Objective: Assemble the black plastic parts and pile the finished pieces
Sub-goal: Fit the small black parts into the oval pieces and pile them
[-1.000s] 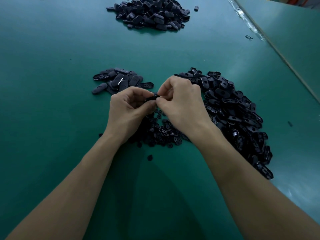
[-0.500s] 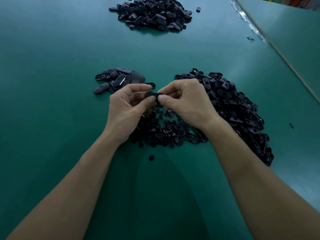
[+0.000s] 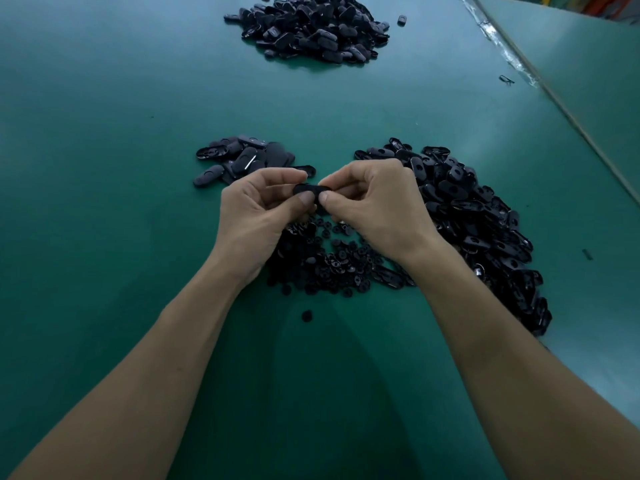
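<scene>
My left hand (image 3: 258, 206) and my right hand (image 3: 375, 202) meet above the green table and pinch one black oval plastic piece (image 3: 309, 189) between thumbs and fingers. Under the hands lies a heap of small round black parts (image 3: 329, 263). A long heap of black oval shells (image 3: 481, 216) curves along the right. A small pile of oval pieces (image 3: 242, 159) sits just left of and beyond my left hand.
A large pile of black oval pieces (image 3: 311, 27) lies at the far end of the green table (image 3: 104, 168). One loose round part (image 3: 306, 315) rests between my forearms. The table's right edge (image 3: 568, 112) runs diagonally, with small scraps near it.
My hands have turned the piece from edge-on to flat and drawn slightly toward me; the thumbs now press on its near edge. The piles have not moved.
</scene>
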A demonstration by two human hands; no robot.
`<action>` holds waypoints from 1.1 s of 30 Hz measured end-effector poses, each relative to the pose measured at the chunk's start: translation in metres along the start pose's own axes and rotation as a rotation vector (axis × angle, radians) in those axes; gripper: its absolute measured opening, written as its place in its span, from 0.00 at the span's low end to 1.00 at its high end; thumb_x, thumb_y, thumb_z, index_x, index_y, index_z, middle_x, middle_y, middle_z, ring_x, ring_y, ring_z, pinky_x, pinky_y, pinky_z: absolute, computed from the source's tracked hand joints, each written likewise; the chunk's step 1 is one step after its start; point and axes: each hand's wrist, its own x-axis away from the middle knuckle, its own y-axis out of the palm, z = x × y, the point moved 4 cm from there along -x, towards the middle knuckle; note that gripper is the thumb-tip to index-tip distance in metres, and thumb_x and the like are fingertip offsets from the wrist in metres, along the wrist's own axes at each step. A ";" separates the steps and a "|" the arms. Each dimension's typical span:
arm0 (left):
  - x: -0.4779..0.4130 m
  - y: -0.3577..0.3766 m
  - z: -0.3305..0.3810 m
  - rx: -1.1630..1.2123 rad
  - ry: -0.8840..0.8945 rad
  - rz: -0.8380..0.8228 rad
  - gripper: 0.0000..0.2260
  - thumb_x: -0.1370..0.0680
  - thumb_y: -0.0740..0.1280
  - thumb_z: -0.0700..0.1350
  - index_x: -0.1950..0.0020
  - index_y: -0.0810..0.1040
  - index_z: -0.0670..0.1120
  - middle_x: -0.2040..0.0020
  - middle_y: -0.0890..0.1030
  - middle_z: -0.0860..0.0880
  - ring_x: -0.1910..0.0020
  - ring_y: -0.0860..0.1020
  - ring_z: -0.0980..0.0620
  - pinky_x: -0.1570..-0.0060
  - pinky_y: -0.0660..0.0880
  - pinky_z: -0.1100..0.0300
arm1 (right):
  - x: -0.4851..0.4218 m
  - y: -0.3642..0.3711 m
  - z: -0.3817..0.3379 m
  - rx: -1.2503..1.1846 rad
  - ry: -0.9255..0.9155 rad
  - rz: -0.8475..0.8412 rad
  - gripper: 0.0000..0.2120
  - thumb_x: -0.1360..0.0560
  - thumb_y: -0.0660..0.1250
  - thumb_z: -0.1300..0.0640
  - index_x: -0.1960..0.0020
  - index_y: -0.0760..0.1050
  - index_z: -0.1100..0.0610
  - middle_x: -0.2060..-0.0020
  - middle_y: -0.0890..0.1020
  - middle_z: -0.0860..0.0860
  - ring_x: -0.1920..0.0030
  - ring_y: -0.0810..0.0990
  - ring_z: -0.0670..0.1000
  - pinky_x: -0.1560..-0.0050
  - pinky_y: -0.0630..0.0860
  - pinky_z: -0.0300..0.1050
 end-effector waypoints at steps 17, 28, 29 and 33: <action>0.001 -0.002 -0.002 -0.066 0.020 0.053 0.09 0.26 0.74 0.32 0.52 0.81 0.44 0.62 0.86 0.50 0.61 0.84 0.54 0.55 0.80 0.62 | 0.012 0.018 -0.006 0.091 -0.048 0.162 0.04 0.25 0.72 0.61 0.52 0.83 0.54 0.60 0.83 0.46 0.58 0.81 0.42 0.52 0.80 0.40; 0.000 -0.003 -0.002 -0.102 0.047 0.042 0.11 0.28 0.75 0.31 0.54 0.82 0.46 0.60 0.86 0.49 0.60 0.84 0.53 0.54 0.81 0.61 | 0.011 0.016 -0.005 0.030 0.063 0.215 0.04 0.24 0.72 0.60 0.52 0.82 0.52 0.64 0.82 0.41 0.60 0.82 0.40 0.54 0.80 0.36; 0.000 -0.003 -0.002 -0.107 0.050 0.039 0.11 0.28 0.75 0.31 0.54 0.82 0.46 0.60 0.86 0.50 0.59 0.84 0.53 0.54 0.81 0.62 | 0.011 0.016 -0.004 0.015 0.073 0.215 0.04 0.24 0.73 0.60 0.52 0.82 0.52 0.63 0.82 0.41 0.60 0.82 0.39 0.54 0.80 0.35; 0.000 -0.002 -0.001 -0.118 0.056 0.030 0.12 0.29 0.75 0.31 0.54 0.82 0.47 0.60 0.86 0.52 0.59 0.84 0.55 0.54 0.80 0.62 | 0.011 0.017 -0.003 -0.037 0.102 0.198 0.07 0.25 0.73 0.61 0.55 0.82 0.50 0.63 0.83 0.41 0.60 0.82 0.38 0.54 0.80 0.33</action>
